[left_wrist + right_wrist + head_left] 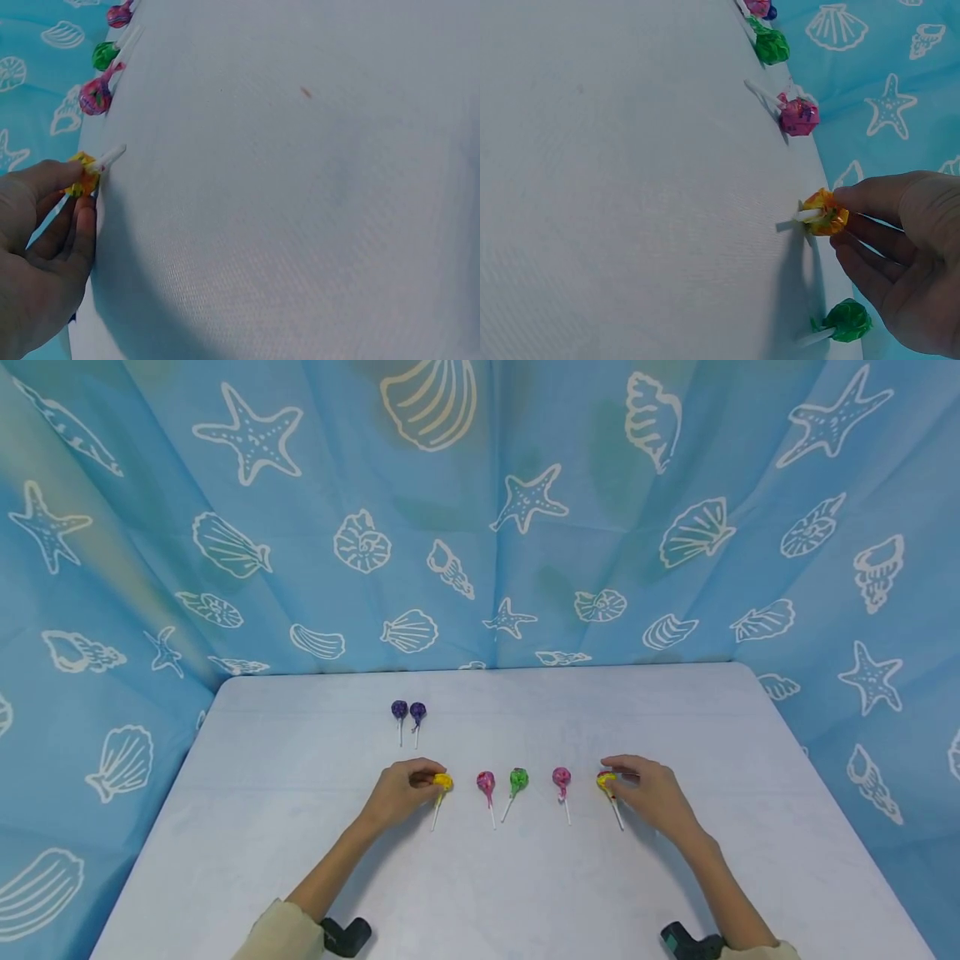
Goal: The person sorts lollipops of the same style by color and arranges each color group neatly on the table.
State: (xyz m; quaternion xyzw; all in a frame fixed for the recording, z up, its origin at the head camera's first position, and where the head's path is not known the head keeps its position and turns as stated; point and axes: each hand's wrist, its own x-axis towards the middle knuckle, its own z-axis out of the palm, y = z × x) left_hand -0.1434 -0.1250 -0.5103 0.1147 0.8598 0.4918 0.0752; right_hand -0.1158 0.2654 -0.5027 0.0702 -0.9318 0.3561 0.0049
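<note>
My left hand (407, 793) pinches the wrapped head of a yellow lollipop (84, 177) between thumb and fingers; its white stick points toward me. On the other side, my right hand (654, 797) pinches another yellow lollipop (826, 213), which shows some red in the head view. Between the hands lie a pink lollipop (486, 782), a green lollipop (518, 780) and a second pink lollipop (561, 778), heads away from me. A further green lollipop (849, 320) lies beside my right hand in the right wrist view; I cannot make it out in the head view.
Two dark purple lollipops (408, 711) lie side by side farther back, left of the middle. The white-covered table (525, 893) ends at a blue curtain (465, 527) with shell and starfish prints. Dark devices (347, 937) are worn at both wrists.
</note>
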